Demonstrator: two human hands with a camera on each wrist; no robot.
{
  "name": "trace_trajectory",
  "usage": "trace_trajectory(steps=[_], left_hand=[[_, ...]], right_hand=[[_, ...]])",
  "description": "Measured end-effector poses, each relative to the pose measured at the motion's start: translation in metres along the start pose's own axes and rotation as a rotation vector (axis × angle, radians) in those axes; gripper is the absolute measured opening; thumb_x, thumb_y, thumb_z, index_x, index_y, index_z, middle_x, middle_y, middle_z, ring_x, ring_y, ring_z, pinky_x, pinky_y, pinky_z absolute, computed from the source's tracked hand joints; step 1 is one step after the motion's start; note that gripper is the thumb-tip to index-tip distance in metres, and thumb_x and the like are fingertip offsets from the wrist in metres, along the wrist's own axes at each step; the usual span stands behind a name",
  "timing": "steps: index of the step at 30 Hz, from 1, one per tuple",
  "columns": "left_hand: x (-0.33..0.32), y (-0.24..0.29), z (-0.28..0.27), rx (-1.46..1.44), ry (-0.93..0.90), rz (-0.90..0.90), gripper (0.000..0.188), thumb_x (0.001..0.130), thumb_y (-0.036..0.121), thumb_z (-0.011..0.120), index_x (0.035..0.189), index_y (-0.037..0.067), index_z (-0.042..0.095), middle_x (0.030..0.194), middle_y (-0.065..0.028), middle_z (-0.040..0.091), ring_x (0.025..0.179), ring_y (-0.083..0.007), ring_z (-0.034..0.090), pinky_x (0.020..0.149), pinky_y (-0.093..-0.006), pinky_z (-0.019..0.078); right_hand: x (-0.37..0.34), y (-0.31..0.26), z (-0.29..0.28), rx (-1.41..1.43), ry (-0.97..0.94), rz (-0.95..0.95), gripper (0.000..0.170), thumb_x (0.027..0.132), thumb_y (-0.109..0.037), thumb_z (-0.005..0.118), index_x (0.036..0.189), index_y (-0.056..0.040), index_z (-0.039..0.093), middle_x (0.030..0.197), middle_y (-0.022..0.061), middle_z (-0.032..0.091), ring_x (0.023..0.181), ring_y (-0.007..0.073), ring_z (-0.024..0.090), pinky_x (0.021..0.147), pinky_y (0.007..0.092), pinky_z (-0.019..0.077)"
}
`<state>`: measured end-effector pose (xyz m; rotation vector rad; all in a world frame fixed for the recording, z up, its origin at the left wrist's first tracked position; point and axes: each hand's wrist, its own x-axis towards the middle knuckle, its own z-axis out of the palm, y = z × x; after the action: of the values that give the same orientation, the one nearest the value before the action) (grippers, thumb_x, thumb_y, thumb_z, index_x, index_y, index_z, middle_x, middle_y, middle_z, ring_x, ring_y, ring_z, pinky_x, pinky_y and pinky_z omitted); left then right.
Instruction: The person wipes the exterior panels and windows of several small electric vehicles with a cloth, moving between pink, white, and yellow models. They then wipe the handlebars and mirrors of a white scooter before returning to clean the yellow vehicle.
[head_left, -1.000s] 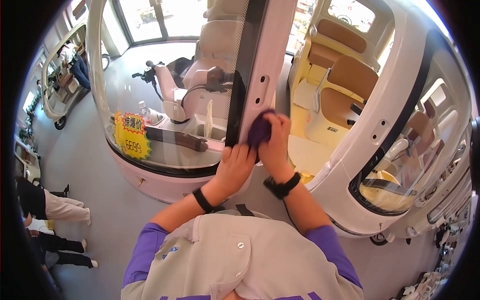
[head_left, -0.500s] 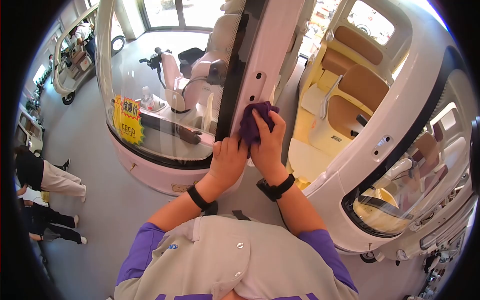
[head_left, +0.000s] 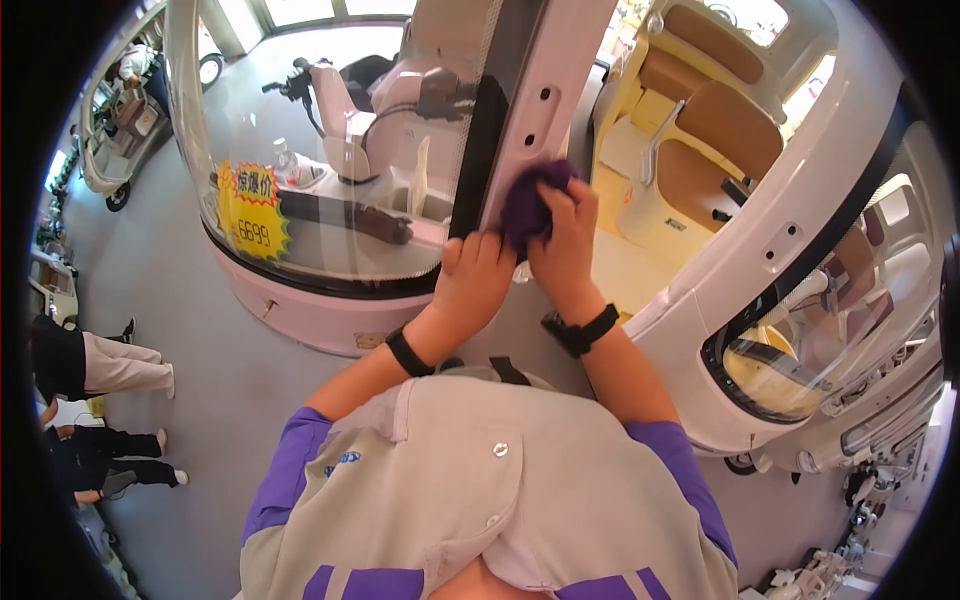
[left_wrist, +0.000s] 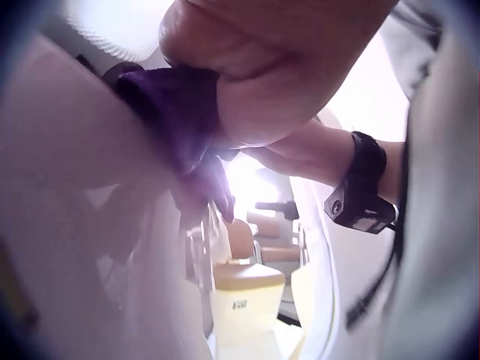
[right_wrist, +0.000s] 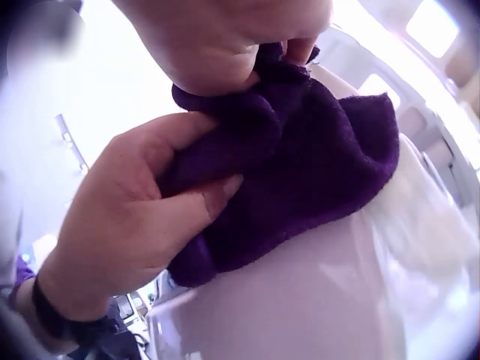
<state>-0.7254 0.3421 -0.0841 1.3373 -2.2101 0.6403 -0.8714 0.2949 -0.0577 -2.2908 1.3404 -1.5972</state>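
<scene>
A dark purple cloth [head_left: 527,205] is bunched against the pale pink front pillar [head_left: 568,55] of a small enclosed vehicle, just below two oval slots. My right hand [head_left: 565,235] grips the cloth from the right with bent fingers. Close beside it, my left hand [head_left: 473,277] lies at the cloth's lower left edge, by the black windshield border. In the right wrist view, the left thumb and fingers pinch a fold of the cloth [right_wrist: 315,161], while its loose part drapes over the glossy pink surface. Both wrists wear black bands.
The clear windshield [head_left: 340,230] carries a yellow price sticker [head_left: 255,215]. On the right stands a second white vehicle [head_left: 690,330] with brown seats [head_left: 730,125] and a cream interior. People [head_left: 110,360] stand at the far left, and more vehicles line both sides.
The head view has tilted, so the vehicles and hands sit differently in it. The cloth, spread wider half a second ago, is more bunched, with both hands still at it below the slots.
</scene>
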Motion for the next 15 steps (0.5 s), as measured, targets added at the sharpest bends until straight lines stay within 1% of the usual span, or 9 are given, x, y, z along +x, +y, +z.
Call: trace_trajectory(steps=[2,4,6,8,9,10,12,13,15], left_hand=[[-0.039,-0.002,0.009,-0.086,-0.095,0.080,0.020,0.074,0.019,0.059,0.092,0.011,0.063,0.087,-0.0047,0.050,0.084,-0.0204,0.050,0.077,-0.0367,0.0303],[-0.063,-0.006,0.007,-0.179,-0.173,0.175,0.015,0.074,0.017,0.058,0.087,0.010,0.063,0.092,-0.0085,0.054,0.086,-0.0233,0.052,0.078,-0.0381,0.0312],[-0.060,-0.012,0.009,-0.265,-0.117,0.165,0.019,0.075,0.018,0.058,0.091,0.010,0.063,0.092,-0.0083,0.053,0.087,-0.0238,0.052,0.079,-0.0385,0.0314],[-0.038,-0.017,0.003,-0.291,-0.037,0.127,0.022,0.076,0.018,0.058,0.095,0.010,0.064,0.093,-0.0080,0.053,0.089,-0.0241,0.052,0.080,-0.0385,0.0317],[-0.024,-0.017,-0.001,-0.272,0.013,0.098,0.024,0.076,0.018,0.058,0.098,0.009,0.064,0.094,-0.0079,0.053,0.091,-0.0241,0.052,0.081,-0.0382,0.0318],[-0.011,-0.017,-0.005,-0.269,0.038,0.071,0.026,0.076,0.018,0.058,0.100,0.009,0.065,0.095,-0.0077,0.054,0.091,-0.0242,0.052,0.080,-0.0382,0.0320],[0.007,-0.016,-0.009,-0.253,0.097,0.022,0.030,0.077,0.017,0.058,0.105,0.009,0.065,0.097,-0.0075,0.054,0.092,-0.0243,0.052,0.080,-0.0381,0.0322],[0.006,-0.014,-0.009,-0.234,0.082,0.016,0.031,0.077,0.016,0.058,0.106,0.010,0.065,0.098,-0.0075,0.055,0.091,-0.0243,0.052,0.080,-0.0380,0.0325],[-0.003,-0.007,-0.003,-0.201,0.047,0.006,0.032,0.077,0.016,0.058,0.108,0.011,0.065,0.099,-0.0076,0.055,0.091,-0.0242,0.052,0.079,-0.0378,0.0331]], right_hand=[[-0.052,0.000,0.011,0.009,-0.082,0.117,0.051,0.063,0.009,0.061,0.111,-0.0064,0.059,0.118,0.0199,0.048,0.112,0.0423,0.047,0.098,0.0451,0.0414],[-0.069,-0.005,0.015,0.016,-0.149,0.177,0.049,0.062,0.009,0.061,0.109,-0.0058,0.058,0.116,0.0201,0.048,0.110,0.0422,0.047,0.097,0.0449,0.0415],[-0.067,0.000,0.014,0.018,-0.208,0.171,0.047,0.062,0.009,0.059,0.106,-0.0051,0.056,0.114,0.0201,0.048,0.109,0.0415,0.048,0.095,0.0449,0.0419],[-0.040,0.010,0.012,0.030,-0.166,0.115,0.044,0.062,0.010,0.058,0.103,-0.0043,0.056,0.114,0.0205,0.049,0.108,0.0407,0.048,0.094,0.0443,0.0417],[-0.023,0.008,0.008,0.039,-0.084,0.092,0.044,0.062,0.009,0.058,0.104,-0.0042,0.056,0.113,0.0206,0.049,0.107,0.0406,0.048,0.094,0.0439,0.0414],[-0.007,0.003,0.004,0.049,-0.002,0.067,0.045,0.062,0.009,0.058,0.105,-0.0041,0.056,0.113,0.0207,0.050,0.107,0.0405,0.048,0.095,0.0436,0.0411],[0.014,-0.007,-0.002,0.052,0.054,0.067,0.047,0.061,0.009,0.059,0.107,-0.0040,0.056,0.113,0.0214,0.050,0.106,0.0408,0.049,0.094,0.0436,0.0413],[0.019,-0.008,-0.003,0.054,0.090,0.065,0.048,0.061,0.009,0.059,0.108,-0.0039,0.056,0.113,0.0217,0.050,0.105,0.0410,0.049,0.094,0.0437,0.0414],[0.000,0.002,0.003,-0.004,-0.003,0.055,0.050,0.061,0.008,0.060,0.109,-0.0040,0.057,0.112,0.0216,0.050,0.104,0.0406,0.049,0.093,0.0438,0.0421]])
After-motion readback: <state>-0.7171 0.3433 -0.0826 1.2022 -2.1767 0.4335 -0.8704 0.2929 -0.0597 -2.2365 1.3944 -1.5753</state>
